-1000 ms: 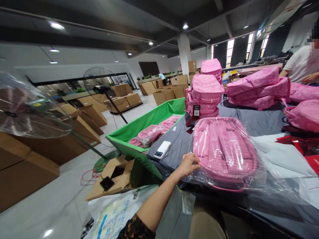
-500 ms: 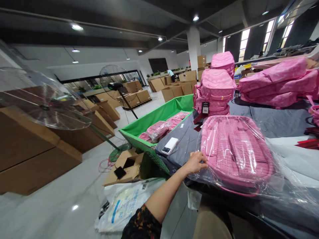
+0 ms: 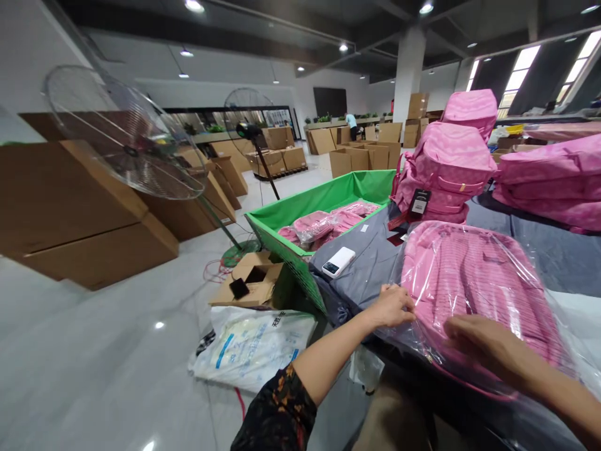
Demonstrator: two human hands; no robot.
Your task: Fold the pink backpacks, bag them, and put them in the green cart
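A pink backpack [image 3: 488, 275] in a clear plastic bag [image 3: 547, 294] lies flat on the grey cloth-covered table [image 3: 364, 266], straps upward. At its near left edge, my left hand [image 3: 392, 305] has its fingers curled closed on the plastic. My right hand [image 3: 474, 338] is over the lower part of the wrapped backpack; its fingers are smeared and partly hidden, so I cannot tell whether they grip. Left of the backpack lies a white handheld device [image 3: 339, 262] with a dark screen. Just behind stand stacked pink backpacks [image 3: 446, 156], one with a black tag [image 3: 419, 203].
A green-lined bin [image 3: 267, 219] with wrapped pink backpacks adjoins the table's left side. More pink backpacks [image 3: 554, 178] lie at right. On the floor are an opened carton [image 3: 267, 285], a white printed sack [image 3: 253, 351], large cartons [image 3: 84, 213] and a standing fan [image 3: 129, 150].
My right hand has come in from the right over the wrapped backpack. My left hand keeps its place at the bag's edge. The whole view has swung left.
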